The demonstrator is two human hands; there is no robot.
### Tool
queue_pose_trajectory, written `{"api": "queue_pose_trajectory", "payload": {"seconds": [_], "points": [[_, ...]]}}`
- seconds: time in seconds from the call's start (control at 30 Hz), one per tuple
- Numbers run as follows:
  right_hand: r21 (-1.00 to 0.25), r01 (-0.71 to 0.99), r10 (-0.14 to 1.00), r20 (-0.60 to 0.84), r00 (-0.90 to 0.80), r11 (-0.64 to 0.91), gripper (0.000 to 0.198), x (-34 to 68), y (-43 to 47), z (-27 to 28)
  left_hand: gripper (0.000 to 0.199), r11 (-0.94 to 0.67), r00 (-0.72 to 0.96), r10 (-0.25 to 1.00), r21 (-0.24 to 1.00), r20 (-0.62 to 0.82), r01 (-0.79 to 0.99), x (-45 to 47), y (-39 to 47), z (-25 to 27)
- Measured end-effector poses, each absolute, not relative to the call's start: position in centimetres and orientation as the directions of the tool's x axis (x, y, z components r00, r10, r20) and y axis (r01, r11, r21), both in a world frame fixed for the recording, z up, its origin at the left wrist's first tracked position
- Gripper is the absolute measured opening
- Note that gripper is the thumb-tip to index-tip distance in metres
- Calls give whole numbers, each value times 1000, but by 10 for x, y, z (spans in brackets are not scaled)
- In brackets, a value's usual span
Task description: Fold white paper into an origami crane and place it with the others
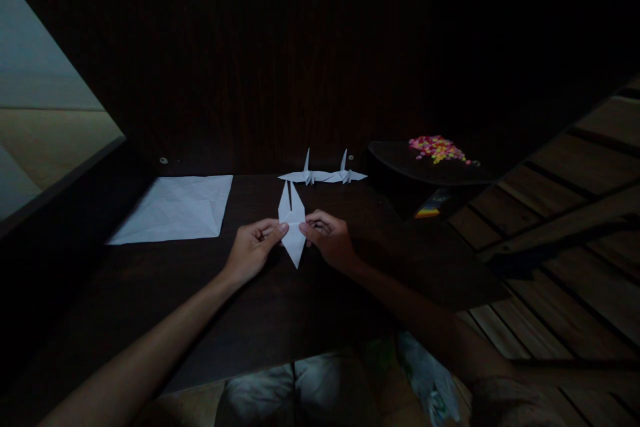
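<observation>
A white folded paper [292, 230] is held up over the dark desk, kite-shaped, with two slim points at the top split by a slit and one point at the bottom. My left hand [255, 245] pinches its left edge, thumb on the front face. On the right edge, my right hand [330, 237] grips it the same way. Behind the paper, two finished paper cranes [309, 177] stand side by side against the back panel, their wings overlapping. Fingers behind the folded paper are partly hidden.
Creased white paper sheets [180, 208] lie at the left of the desk [210, 320]. A corner shelf [390, 159] at the right bears a heap of small colourful pieces [440, 149]. A plastic bag [430, 373] sits below the desk's front edge, near wooden slats [575, 300].
</observation>
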State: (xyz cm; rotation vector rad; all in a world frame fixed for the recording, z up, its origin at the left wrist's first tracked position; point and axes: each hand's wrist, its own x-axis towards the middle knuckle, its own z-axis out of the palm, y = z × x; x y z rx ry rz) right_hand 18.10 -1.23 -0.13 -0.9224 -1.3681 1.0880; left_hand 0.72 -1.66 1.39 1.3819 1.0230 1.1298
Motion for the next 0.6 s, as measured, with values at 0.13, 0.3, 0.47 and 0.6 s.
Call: {"api": "queue_pose_trajectory", "payload": {"seconds": [0.13,0.3,0.47,0.6], "points": [[-972,-106,968,222,-114,210,24,182,-11,-1,28,-88,217,972,996,92,-31,6,-16,13],[-983,-90,978,173,-117,163,26,181,-12,5,28,-79,229,969,995,92,-67,6,-15,12],[-992,-44,988,119,-96,116,27,179,-12,9,27,-114,169,978,992,122,-53,7,-16,11],[-994,-27,988,105,-116,102,27,178,-11,8,28,-137,145,980,991,137,-8,7,-15,11]]}}
